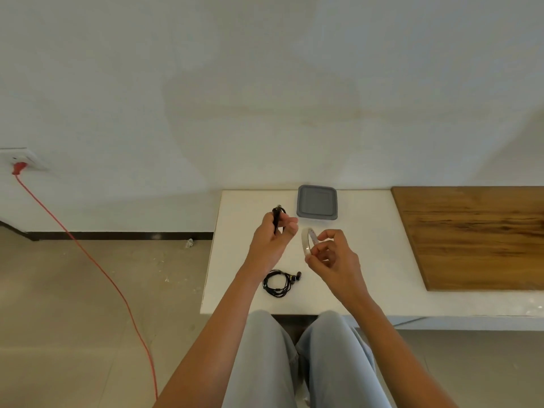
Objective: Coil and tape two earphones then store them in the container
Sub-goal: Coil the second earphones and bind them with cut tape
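Observation:
My left hand (272, 240) grips a coiled black earphone (277, 217) above the white table (241, 207), the coil pinched flat and sticking up past the fingers. My right hand (332, 254) holds a clear tape roll (307, 241) just to the right of it, the roll standing on edge. A second black earphone (279, 283) lies coiled on the table near the front edge, below both hands. A grey square container (317, 204) with its lid on sits at the back of the table by the wall.
A brown wooden board (477, 237) covers the table to the right. A red cable (97, 269) runs from a wall socket (17, 160) down across the floor on the left. My knees (294, 354) are under the table's front edge.

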The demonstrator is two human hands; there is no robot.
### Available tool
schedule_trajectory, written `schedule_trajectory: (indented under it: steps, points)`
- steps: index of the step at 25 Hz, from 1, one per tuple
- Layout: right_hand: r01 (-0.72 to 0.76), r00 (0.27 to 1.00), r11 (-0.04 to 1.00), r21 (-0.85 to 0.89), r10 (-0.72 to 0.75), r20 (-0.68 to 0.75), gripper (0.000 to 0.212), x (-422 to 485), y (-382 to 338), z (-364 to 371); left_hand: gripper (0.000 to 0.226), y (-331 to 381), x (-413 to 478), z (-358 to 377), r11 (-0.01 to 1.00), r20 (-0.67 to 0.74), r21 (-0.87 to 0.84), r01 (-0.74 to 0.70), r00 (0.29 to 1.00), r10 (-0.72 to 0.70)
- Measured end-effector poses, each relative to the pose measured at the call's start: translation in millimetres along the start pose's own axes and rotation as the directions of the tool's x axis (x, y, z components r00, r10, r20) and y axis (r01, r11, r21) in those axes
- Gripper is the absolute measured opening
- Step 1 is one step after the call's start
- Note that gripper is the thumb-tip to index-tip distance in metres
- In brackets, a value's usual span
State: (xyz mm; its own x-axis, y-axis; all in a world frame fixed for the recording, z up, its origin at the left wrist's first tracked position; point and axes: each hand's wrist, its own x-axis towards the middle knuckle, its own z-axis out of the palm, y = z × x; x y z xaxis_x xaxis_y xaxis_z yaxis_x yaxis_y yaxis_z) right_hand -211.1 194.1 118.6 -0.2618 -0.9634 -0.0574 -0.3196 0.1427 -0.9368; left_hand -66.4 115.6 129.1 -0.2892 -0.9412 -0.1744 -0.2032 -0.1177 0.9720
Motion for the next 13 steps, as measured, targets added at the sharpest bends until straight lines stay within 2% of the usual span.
schedule_trajectory:
  steps: [6, 13]
  points:
    - [0.104, 0.995, 0.994, 0.014, -0.104, -0.009, 0.036, -12.3, -61.0, -15.5, 0.024, 47.4, -24.6, -5.4, 0.969, -0.030, 0.113, -0.222, 0.974, 0.226]
    - [0.221, 0.975, 0.975, 0.012, -0.221, -0.002, 0.035, -30.6, -100.3, -26.0, 0.016, 85.5, -51.4, -12.7, 0.933, -0.139, 0.160, -0.322, 0.928, 0.344]
